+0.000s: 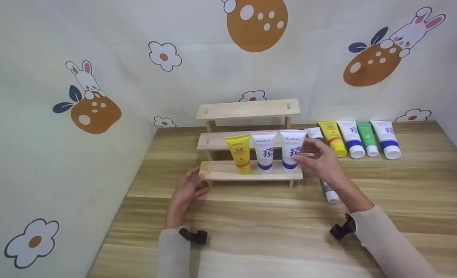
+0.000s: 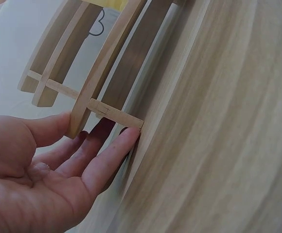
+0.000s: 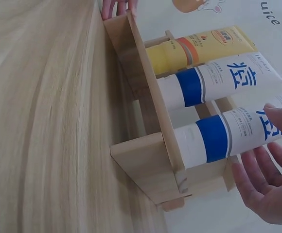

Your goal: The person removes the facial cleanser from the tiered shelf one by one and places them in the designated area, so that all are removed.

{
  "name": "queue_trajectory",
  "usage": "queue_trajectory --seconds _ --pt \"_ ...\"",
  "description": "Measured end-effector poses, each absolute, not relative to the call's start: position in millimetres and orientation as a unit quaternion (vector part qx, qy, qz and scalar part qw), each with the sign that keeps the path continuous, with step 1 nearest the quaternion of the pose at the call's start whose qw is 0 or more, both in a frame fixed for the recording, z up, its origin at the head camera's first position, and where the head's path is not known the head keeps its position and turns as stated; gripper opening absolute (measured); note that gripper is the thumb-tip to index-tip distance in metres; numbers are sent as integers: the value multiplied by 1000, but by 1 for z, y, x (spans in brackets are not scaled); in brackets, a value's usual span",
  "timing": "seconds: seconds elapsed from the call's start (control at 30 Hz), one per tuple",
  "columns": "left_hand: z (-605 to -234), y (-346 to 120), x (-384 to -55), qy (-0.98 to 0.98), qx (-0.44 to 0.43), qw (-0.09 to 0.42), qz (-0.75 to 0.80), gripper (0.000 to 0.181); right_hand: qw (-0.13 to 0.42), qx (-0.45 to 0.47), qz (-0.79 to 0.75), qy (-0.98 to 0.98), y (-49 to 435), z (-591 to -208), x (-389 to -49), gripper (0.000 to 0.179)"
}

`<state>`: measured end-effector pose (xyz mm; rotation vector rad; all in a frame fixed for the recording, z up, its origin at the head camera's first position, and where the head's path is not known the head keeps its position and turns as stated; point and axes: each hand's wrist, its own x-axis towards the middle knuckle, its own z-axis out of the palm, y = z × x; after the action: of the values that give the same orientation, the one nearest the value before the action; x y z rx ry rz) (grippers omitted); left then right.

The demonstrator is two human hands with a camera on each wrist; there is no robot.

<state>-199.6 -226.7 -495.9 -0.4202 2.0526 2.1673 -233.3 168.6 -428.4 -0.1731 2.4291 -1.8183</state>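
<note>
A three-tier wooden rack [image 1: 222, 174] stands on the table. On its lowest shelf a yellow squeeze tube [image 1: 240, 153], a white squeeze tube [image 1: 264, 151] and a second white squeeze tube [image 1: 291, 146] stand in a row on their caps. My right hand [image 1: 324, 161] pinches the rightmost white tube, thumb in front and fingers behind; in the right wrist view its cap end [image 3: 194, 143] meets the shelf. At the rack's left end, my left hand [image 1: 188, 189] holds the shelf's corner; the left wrist view shows the thumb [image 2: 53, 128] on the shelf end and fingers beside the leg.
Right of the rack, several tubes lie in a row, among them a yellow tube [image 1: 333, 139], a green tube [image 1: 367, 139] and a white tube [image 1: 385, 139]. Another tube [image 1: 330, 195] lies partly hidden below my right hand. A printed cloth [image 1: 205, 77] hangs behind the table.
</note>
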Motion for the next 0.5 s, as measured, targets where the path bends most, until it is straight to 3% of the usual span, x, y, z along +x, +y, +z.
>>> queue_trajectory --seconds 0.37,0.5 --pt "-496 -227 -200 682 -127 59 718 48 37 -52 -599 798 164 -429 -241 57" --pt "-496 -227 -200 686 -131 63 713 48 45 -37 -606 793 172 -430 -238 63"
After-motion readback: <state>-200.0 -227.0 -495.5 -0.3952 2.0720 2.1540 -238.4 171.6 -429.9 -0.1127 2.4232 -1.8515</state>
